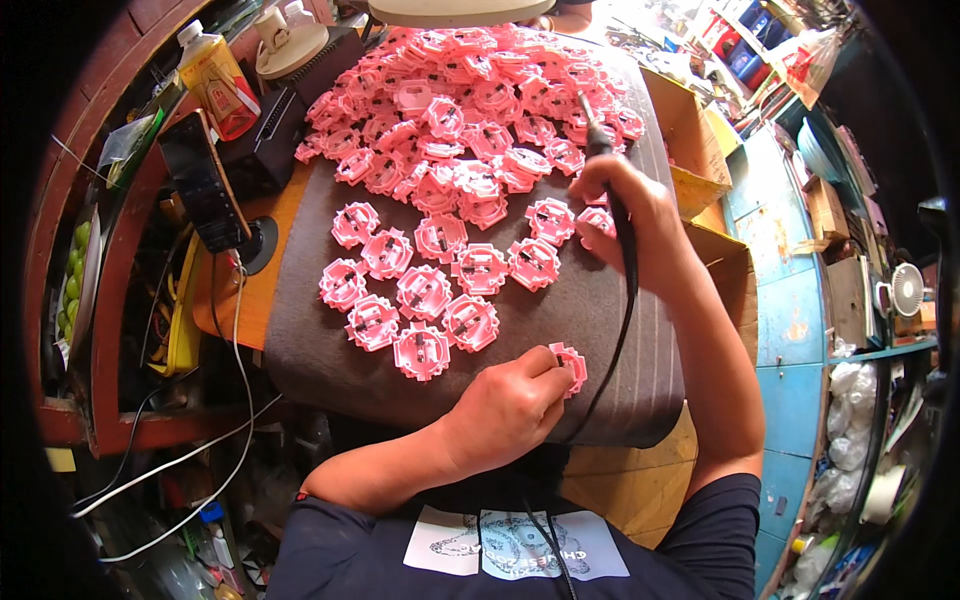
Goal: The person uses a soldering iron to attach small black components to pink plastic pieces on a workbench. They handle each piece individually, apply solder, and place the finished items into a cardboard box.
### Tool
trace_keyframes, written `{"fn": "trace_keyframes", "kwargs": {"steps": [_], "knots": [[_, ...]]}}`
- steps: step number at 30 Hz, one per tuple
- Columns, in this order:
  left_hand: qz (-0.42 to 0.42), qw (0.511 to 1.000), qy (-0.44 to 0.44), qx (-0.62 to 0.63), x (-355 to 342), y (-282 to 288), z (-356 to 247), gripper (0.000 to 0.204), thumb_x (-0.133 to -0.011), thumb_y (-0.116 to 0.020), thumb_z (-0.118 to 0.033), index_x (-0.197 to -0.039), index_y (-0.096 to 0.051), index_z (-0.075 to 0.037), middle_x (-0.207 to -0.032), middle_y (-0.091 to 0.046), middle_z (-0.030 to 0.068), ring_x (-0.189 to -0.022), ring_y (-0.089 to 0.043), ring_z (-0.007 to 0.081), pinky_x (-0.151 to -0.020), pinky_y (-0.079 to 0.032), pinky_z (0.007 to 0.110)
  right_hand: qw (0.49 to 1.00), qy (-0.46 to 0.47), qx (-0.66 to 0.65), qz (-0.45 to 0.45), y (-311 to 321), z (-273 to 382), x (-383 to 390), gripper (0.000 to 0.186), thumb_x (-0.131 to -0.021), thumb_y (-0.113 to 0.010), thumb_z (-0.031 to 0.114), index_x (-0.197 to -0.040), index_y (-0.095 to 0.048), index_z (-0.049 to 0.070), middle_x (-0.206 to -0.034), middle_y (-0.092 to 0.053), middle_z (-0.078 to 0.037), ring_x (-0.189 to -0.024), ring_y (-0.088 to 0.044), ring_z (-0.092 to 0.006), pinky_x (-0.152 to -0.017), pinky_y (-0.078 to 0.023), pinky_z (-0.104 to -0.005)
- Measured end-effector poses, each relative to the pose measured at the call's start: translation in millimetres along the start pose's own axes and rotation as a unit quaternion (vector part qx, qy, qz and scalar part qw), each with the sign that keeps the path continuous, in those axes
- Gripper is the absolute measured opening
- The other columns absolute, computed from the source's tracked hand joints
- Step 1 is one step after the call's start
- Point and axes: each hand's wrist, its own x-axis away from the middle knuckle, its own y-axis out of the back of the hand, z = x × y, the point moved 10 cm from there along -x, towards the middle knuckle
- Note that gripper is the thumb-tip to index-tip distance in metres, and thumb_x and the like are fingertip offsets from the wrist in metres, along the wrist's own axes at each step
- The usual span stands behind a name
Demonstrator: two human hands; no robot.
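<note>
We see the left hand (pixel 508 402), fingers closed, pinching a pink part (pixel 574 371) at its right, near the table (pixel 300 325) edge; the right hand (pixel 643 220), farther off, grips a pen-like tool (pixel 599 138) (tip pointing away).

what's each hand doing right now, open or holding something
Left hand: closed on a pink part.
Right hand: closed around a soldering iron; can't tell if it also grips another part.

I see one pink, notched plastic piece (pixel 576 370) pinched at lower centre of the frame; similar loose pieces (pixel 424 292) spread across the middle, below a heap (pixel 440 118). Right of upper centre, a corded, dark-handled tool (pixel 599 139) slants, thin tip upward.
</note>
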Motion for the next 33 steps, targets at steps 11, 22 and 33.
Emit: {"fn": "trace_keyframes", "kwargs": {"steps": [11,22,33], "knots": [[0.030,0.999,0.016,-0.013,-2.1,-0.9,-0.6,0.015,-0.087,-0.076,0.000,-0.101,-0.071,-0.002,-0.102,-0.066,0.0170,-0.085,-0.072,0.0366,-0.075,-0.060,0.044,0.988,0.058,0.118,0.086,-55.0,38.2,21.7,0.060,-0.071,-0.087,0.013,-0.124,-0.059,0.009,-0.108,-0.066,-0.016,-0.109,-0.061,-0.0390,-0.098,-0.047,-0.0511],[0.018,1.000,-0.002,0.015,-25.9,-15.4,-4.1,0.011,-0.089,-0.076,-0.004,-0.097,-0.069,-0.001,-0.097,-0.066,0.0168,-0.089,-0.069,0.0366,-0.078,-0.059,0.045,0.967,-0.162,-0.046,-0.189,70.4,13.6,201.6,0.066,-0.079,-0.081,-0.006,-0.135,-0.047,0.005,-0.137,-0.062,-0.017,-0.103,-0.065,-0.0176,-0.092,-0.054,-0.0328],[-0.066,0.993,-0.081,0.052,-123.0,-66.9,0.6,0.017,-0.094,-0.071,-0.004,-0.111,-0.071,-0.001,-0.108,-0.067,0.0213,-0.097,-0.069,0.0411,-0.085,-0.057,0.047,0.945,-0.218,0.060,-0.237,23.1,59.3,242.9,0.055,-0.084,-0.085,0.013,-0.128,-0.053,0.005,-0.131,-0.065,-0.027,-0.108,-0.068,-0.0412,-0.094,-0.055,-0.0498]]}}
